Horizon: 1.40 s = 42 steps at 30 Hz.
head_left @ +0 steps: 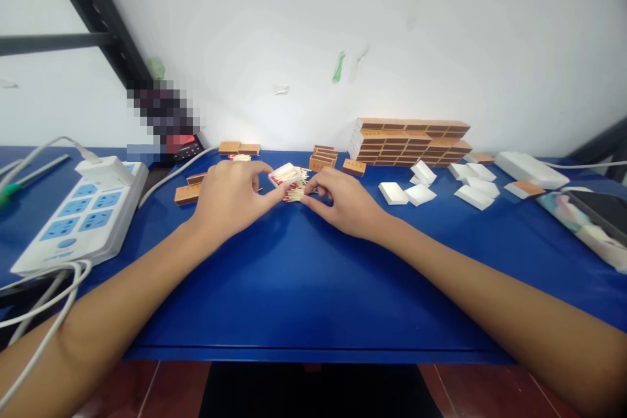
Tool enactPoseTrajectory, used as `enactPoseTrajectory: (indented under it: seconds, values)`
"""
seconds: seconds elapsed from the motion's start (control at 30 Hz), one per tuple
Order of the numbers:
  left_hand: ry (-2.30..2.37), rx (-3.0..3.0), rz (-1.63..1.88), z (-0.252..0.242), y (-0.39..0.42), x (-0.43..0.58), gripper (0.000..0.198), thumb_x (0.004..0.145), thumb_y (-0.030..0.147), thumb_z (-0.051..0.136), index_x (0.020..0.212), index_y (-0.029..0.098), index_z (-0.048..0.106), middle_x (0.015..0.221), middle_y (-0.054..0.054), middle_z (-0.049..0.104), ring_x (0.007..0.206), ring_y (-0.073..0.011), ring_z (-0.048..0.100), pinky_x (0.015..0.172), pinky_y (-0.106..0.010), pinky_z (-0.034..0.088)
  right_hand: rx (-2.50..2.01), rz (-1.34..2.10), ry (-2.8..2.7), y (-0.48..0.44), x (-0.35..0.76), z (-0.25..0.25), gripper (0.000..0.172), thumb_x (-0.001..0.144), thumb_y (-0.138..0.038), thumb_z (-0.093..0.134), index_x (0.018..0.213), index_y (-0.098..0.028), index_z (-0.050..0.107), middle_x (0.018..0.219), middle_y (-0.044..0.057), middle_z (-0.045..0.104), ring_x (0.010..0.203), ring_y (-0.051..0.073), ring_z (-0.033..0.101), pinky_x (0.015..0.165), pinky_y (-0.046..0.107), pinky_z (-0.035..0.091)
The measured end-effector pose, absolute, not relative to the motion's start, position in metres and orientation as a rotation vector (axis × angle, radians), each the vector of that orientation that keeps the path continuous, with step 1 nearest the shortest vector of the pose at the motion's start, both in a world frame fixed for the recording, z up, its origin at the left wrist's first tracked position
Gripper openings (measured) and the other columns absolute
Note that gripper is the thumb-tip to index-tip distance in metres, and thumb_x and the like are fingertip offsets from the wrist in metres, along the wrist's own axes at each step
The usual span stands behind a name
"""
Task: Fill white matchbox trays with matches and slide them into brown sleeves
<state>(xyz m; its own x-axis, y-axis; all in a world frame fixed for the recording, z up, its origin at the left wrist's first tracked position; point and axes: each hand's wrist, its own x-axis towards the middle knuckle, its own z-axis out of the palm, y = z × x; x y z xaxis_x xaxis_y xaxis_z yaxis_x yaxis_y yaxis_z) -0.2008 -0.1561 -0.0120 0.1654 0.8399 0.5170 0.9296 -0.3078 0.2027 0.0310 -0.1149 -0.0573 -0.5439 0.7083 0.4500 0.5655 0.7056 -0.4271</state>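
Observation:
My left hand (235,192) grips a small white matchbox tray (285,174) between thumb and fingers, tilted above the table with matches inside. Right below it lies a loose pile of red-tipped matches (295,193). My right hand (343,199) is at the pile's right side, its thumb and fingertips drawn together at the matches; whether a match is pinched there is too small to make out. Brown matchboxes (323,158) stand just behind the pile, and a single matchbox (354,167) lies beside them. Other matchboxes (187,194) are partly hidden behind my left hand.
A long stack of matchboxes (409,144) stands against the wall. White matchbox trays (393,193) lie scattered at right, near a white power adapter (531,170) and a phone (597,209). A power strip (83,209) with cables (68,274) sits at left on the blue table (313,294).

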Motion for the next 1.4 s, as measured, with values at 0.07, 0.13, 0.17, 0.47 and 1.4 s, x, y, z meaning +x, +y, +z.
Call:
enactPoseTrajectory:
  seconds: [0.07,0.13,0.17,0.47,1.4]
  values:
    - [-1.763,-2.253,-0.848,-0.011,-0.156,-0.2,0.035,0.085,0.051,0.073,0.096,0.019,0.083,0.063,-0.002,0.068,0.062,-0.0203,0.063,0.062,-0.032,0.038,-0.94,0.32,-2.339,-0.116,0.026,-0.061,0.006,0.097,-0.024,0.068,0.098,-0.018,0.067,0.092,0.003,0.06,0.078,0.017,0.055,0.072,0.03,0.04]
    - [-1.764,-2.237,-0.856,-0.011,-0.156,-0.2,0.034,0.085,0.051,0.073,0.094,0.02,0.083,0.062,-0.001,0.068,0.062,-0.0201,0.064,0.063,-0.032,0.039,-0.942,0.325,-2.358,-0.116,0.023,-0.062,0.004,0.097,-0.021,0.067,0.096,-0.017,0.067,0.093,0.004,0.06,0.078,0.016,0.054,0.071,0.029,0.04]
    - [-1.759,-2.233,-0.86,-0.011,-0.156,-0.2,0.034,0.085,0.051,0.073,0.094,0.02,0.083,0.061,0.0,0.068,0.061,-0.0199,0.064,0.063,-0.032,0.039,-0.951,0.333,-2.363,-0.115,0.022,-0.062,0.003,0.097,-0.019,0.067,0.095,-0.018,0.067,0.093,0.004,0.06,0.077,0.016,0.054,0.071,0.029,0.039]
    - [-1.721,-2.257,-0.864,-0.016,-0.155,-0.201,0.036,0.085,0.053,0.073,0.094,0.02,0.084,0.063,-0.001,0.069,0.059,-0.0189,0.063,0.06,-0.031,0.036,-0.913,0.353,-2.379,-0.114,0.024,-0.064,0.002,0.1,-0.02,0.064,0.101,-0.019,0.065,0.094,0.003,0.06,0.075,0.016,0.052,0.07,0.029,0.039]
    - [-1.652,-2.28,-0.888,-0.017,-0.155,-0.201,0.032,0.085,0.051,0.075,0.095,0.021,0.083,0.06,0.0,0.067,0.057,-0.0177,0.062,0.06,-0.031,0.038,-0.826,0.424,-2.392,-0.121,0.02,-0.065,0.007,0.099,-0.021,0.067,0.092,-0.019,0.065,0.098,0.005,0.061,0.087,0.019,0.057,0.078,0.032,0.045]
